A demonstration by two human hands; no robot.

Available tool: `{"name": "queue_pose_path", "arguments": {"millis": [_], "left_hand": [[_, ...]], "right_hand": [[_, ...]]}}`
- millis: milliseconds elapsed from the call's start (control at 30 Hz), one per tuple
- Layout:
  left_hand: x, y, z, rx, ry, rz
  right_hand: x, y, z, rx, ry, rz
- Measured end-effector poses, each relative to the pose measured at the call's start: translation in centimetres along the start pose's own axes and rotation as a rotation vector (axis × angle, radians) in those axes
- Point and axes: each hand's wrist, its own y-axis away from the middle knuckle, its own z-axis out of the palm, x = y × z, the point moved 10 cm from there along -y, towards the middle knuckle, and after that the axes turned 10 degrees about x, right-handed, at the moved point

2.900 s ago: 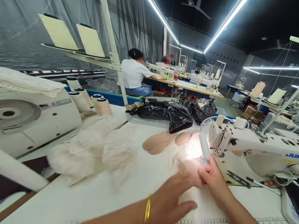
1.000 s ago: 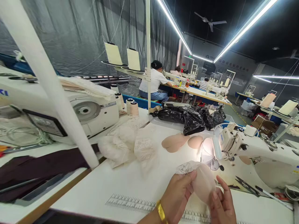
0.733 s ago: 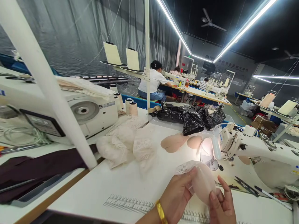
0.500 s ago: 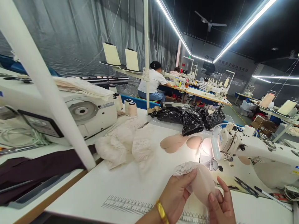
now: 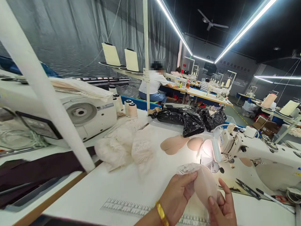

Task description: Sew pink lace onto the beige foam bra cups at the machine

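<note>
Smooth matte beige fabric cup (image 5: 205,185), rounded, sheer white lace (image 5: 188,168) along upper left edge; held above glossy white table (image 5: 113,185), near white metal sewing machine (image 5: 270,150). Left hand (image 5: 175,196) pinches lace side; right hand (image 5: 222,207) pinches lower right edge, index finger raised. Around: crumpled cream lace fabric (image 5: 115,146), wrinkled black plastic (image 5: 192,122), two pale-yellow thread cones (image 5: 109,54), one pair black snips (image 5: 248,189).

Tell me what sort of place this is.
Probably a garment-sewing workshop: there's a sewing machine at the right, thread cones at the left, and a person seated at a machine-lined table.
</note>
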Motion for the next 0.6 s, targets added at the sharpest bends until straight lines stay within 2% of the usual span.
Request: {"name": "queue_pose_path", "arguments": {"millis": [200, 400, 600], "left_hand": [[-0.7, 0.1, 0.5, -0.011, 0.018, -0.067], [-0.6, 0.1, 0.9, -0.027, -0.041, -0.039], [-0.6, 0.1, 1.6, -0.06, -0.012, -0.073]], "right_hand": [[-0.5, 0.2, 0.3, 0.005, -0.002, -0.03], [-0.5, 0.5, 0.8, 0.001, -0.064, 0.034], [-0.4, 0.3, 0.5, 0.004, -0.059, 0.02]]}}
